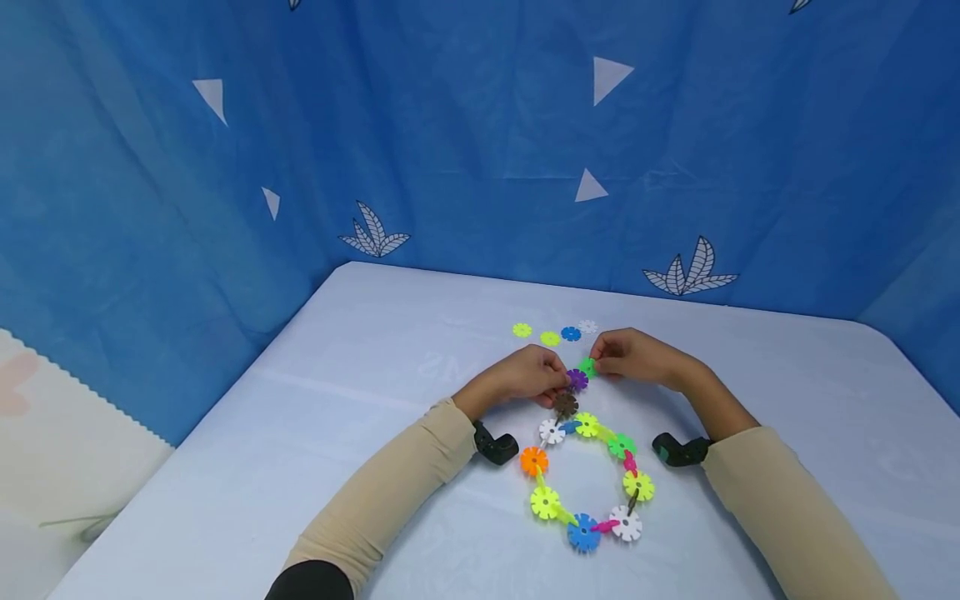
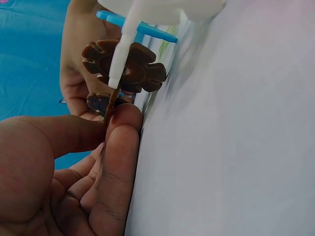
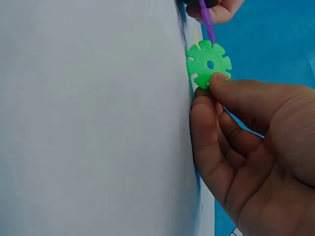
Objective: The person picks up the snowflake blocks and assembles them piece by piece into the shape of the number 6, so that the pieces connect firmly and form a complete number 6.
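My left hand [image 1: 528,373] pinches an edge-on brown notched disc [image 2: 111,107] between thumb and forefinger. Another brown disc [image 2: 142,69] faces the left wrist camera beside it, partly behind a blurred white disc [image 2: 120,59]. With thumb and fingertips, my right hand [image 1: 637,357] pinches a green notched disc [image 3: 197,61] by its rim. The green disc meets the edge of a purple disc [image 1: 577,380] close to my left fingertips. Below the hands, a ring of linked colourful discs [image 1: 545,502] lies on the table, its upper left beside the brown disc [image 1: 566,406].
Behind the hands lie loose discs: two yellow ones [image 1: 522,330], a blue one [image 1: 571,333] and a white one [image 1: 587,326]. A white cloth covers the table [image 1: 360,350]. Blue printed curtains [image 1: 465,125] hang behind it. Black wrist devices [image 1: 495,446] sit below both hands.
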### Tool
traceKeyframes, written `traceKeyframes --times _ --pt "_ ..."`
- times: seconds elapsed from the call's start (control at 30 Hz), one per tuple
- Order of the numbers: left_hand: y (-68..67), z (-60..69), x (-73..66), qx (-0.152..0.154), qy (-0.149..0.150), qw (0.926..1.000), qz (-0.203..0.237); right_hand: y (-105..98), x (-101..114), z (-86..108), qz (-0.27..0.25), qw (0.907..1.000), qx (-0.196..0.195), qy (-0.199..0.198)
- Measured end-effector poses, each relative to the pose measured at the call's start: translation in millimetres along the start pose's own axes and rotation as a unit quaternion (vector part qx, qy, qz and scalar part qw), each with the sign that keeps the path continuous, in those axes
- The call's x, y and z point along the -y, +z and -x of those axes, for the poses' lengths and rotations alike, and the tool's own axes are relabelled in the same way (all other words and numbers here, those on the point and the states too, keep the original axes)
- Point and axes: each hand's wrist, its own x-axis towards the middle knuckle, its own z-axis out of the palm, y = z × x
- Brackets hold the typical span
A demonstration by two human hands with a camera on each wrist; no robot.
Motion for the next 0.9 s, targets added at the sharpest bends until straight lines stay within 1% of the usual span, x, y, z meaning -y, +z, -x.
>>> traceKeyframes --times 0.17,0.37,0.5,0.67,0.8,0.9 --pt "0.7 -1.0 0.0 -0.002 -0.003 1.0000 -0.001 -2 -2 10.5 0.003 1.0000 0.002 0.008" --pt "0.8 -0.9 -1.0 -0.003 -0.006 1.0000 0.001 -2 -2 14.7 0.003 0.9996 0.012 -0.026" --pt "0.3 0.3 -2.1 -0.002 -0.003 1.0000 0.001 0 0 15.4 0.038 0.9981 -0.008 -0.047" --pt "-0.3 1.8 -2.1 -0.001 -0.006 1.0000 0.000 3 7 16.1 0.099 0.9924 -0.033 -0.064" --pt "-0.2 1.1 -0.9 -0.001 -0.009 1.0000 0.001 5 12 17.6 0.133 0.9866 -0.043 -0.084" --pt "-0.4 -0.2 0.2 0.001 -0.009 0.9999 0.005 7 15 19.1 0.145 0.9837 -0.044 -0.098"
